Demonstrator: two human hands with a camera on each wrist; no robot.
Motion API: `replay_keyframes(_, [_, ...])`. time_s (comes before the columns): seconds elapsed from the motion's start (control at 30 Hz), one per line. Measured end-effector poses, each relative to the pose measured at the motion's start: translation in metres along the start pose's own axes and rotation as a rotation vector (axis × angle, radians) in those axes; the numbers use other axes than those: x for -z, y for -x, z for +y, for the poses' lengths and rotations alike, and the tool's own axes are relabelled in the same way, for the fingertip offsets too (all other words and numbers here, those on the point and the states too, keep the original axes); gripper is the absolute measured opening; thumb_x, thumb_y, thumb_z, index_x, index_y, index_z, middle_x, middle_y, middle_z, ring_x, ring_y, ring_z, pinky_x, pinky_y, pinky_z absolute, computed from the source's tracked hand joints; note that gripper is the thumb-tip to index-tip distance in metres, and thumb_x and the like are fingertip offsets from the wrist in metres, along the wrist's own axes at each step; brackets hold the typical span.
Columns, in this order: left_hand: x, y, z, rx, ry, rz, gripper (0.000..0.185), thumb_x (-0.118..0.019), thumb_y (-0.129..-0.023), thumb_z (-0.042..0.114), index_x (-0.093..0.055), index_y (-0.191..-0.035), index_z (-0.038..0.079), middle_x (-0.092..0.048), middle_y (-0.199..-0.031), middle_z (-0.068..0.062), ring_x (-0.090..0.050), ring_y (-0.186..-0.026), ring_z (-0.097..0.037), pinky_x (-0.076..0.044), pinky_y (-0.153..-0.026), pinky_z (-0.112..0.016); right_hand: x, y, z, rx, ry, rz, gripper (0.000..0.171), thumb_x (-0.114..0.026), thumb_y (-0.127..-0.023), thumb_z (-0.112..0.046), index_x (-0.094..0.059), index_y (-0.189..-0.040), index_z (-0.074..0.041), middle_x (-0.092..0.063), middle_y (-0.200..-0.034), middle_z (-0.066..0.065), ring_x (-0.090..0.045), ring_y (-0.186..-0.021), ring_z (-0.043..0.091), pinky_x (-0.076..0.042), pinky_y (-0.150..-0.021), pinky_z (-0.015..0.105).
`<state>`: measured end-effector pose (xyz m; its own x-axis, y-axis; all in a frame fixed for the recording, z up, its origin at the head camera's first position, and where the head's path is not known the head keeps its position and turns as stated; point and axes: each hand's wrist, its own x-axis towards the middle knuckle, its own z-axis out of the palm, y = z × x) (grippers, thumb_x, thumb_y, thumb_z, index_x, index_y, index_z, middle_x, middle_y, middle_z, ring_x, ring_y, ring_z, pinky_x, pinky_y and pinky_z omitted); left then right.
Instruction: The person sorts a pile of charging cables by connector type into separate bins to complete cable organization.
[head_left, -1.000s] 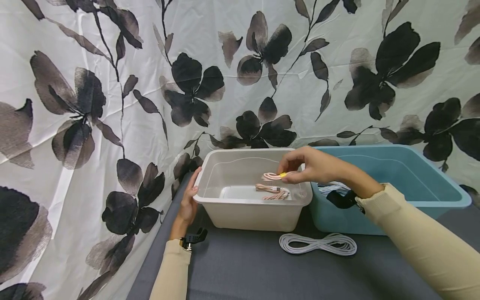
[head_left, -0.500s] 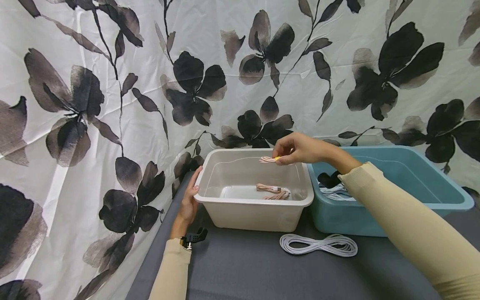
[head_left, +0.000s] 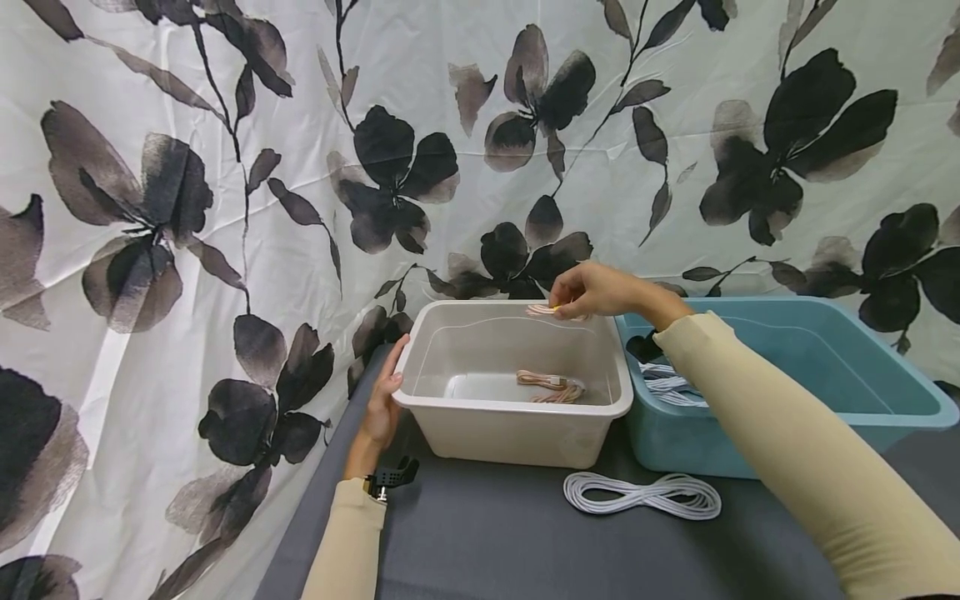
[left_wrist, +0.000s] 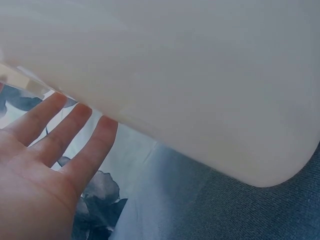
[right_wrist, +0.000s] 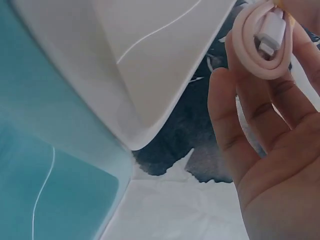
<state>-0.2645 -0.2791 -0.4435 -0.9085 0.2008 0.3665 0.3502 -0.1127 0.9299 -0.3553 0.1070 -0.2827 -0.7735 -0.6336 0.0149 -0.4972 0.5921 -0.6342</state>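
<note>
A: Where is the pink cable bundle (head_left: pixel 542 310)?

B: Pinched in the right hand (head_left: pixel 592 292), coiled tight with its white plug tucked inside, above the far rim of the beige bin (head_left: pixel 517 412). I judge that grip keeps the coil from springing loose.

A: And the left hand (head_left: pixel 384 405)?

B: Fingers straight, flat against the bin's left wall near the worktop's (head_left: pixel 525 542) left edge, probably steadying it.

A: What's inside?

B: Another pink bundle (head_left: pixel 551 386) on the floor of the bin. White cables (head_left: pixel 667 383) lie in the teal bin (head_left: pixel 862 392) touching its right side, and a loose white coil (head_left: pixel 642 494) sits in front of both.
</note>
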Motion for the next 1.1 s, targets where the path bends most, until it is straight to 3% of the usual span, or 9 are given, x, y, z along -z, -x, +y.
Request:
replay_keyframes(0.33, [0.004,-0.001,-0.004,-0.005,-0.011,0.004,0.073,-0.033,-0.095,0.026,-0.018,-0.165,0.018,-0.021,-0.17,-0.005,-0.031,-0.145,-0.026,-0.035,-0.111,-0.041,0.0,-0.01,0.008,-0.026,0.015,0.019,0.009,-0.072,-0.093,-0.011,-0.073,-0.101,-0.006,-0.066,-0.086,0.008,-0.057,-0.076,0.019,-0.053,-0.068,0.031])
replay_keyframes(0.6, [0.002,0.0,-0.003,-0.003,-0.004,-0.003,0.072,-0.033,-0.095,0.026,-0.019,-0.165,0.02,-0.022,-0.17,-0.006,-0.032,-0.145,-0.026,-0.035,-0.111,-0.041,-0.003,-0.013,0.014,-0.039,0.037,0.049,0.009,-0.073,-0.092,-0.009,-0.074,-0.099,-0.004,-0.066,-0.085,0.008,-0.056,-0.077,0.02,-0.05,-0.069,0.031])
replay_keyframes(0.83, [0.0,-0.001,-0.002,0.001,0.001,0.004,0.073,-0.033,-0.094,0.026,-0.02,-0.165,0.022,-0.022,-0.169,-0.006,-0.033,-0.144,-0.027,-0.038,-0.106,-0.033,-0.002,-0.012,0.018,-0.024,0.072,0.09,0.009,-0.069,-0.093,-0.003,-0.073,-0.1,-0.001,-0.068,-0.088,0.009,-0.057,-0.08,0.021,-0.05,-0.075,0.032])
replay_keyframes(1.1, [-0.001,-0.001,-0.001,-0.005,0.016,0.011,0.071,-0.033,-0.094,0.026,-0.021,-0.165,0.023,-0.023,-0.169,-0.004,-0.033,-0.145,-0.022,-0.031,-0.114,-0.043,0.005,0.0,0.006,-0.004,0.101,0.064,0.008,-0.068,-0.096,-0.011,-0.074,-0.1,-0.008,-0.069,-0.091,0.007,-0.059,-0.084,0.021,-0.052,-0.078,0.033])
